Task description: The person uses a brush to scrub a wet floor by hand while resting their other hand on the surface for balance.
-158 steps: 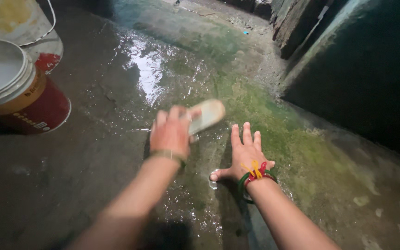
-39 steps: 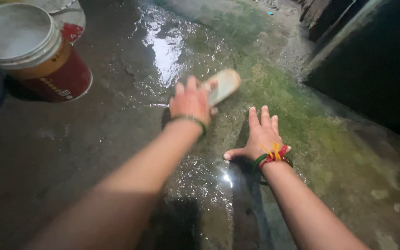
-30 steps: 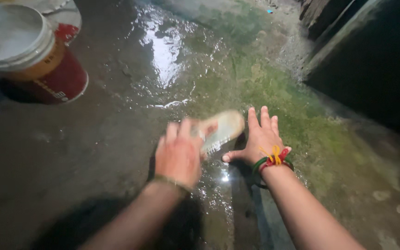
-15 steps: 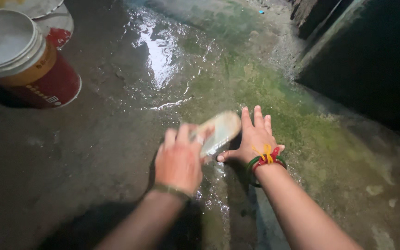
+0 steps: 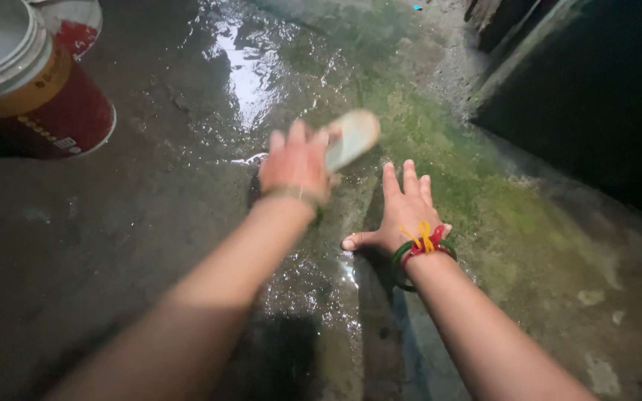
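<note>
My left hand (image 5: 296,165) grips a pale oval scrub brush (image 5: 351,137) and presses it on the wet concrete floor (image 5: 187,200), in the middle of the view. The hand and brush are blurred by motion. My right hand (image 5: 401,214) lies flat on the floor just right of the brush, fingers spread, palm down. It wears a green bangle and red and yellow threads at the wrist (image 5: 419,249). A green mossy patch (image 5: 477,186) covers the floor around and beyond the right hand.
A red and tan plastic bucket with a white rim (image 5: 27,85) stands at the upper left, a second container (image 5: 76,26) behind it. A dark wall or opening (image 5: 596,96) rises at the right. Water glistens on the floor (image 5: 250,67) ahead.
My left hand has pushed the brush forward, away from me, after pulling it back close to the right hand. The right hand has stayed flat on the floor.
</note>
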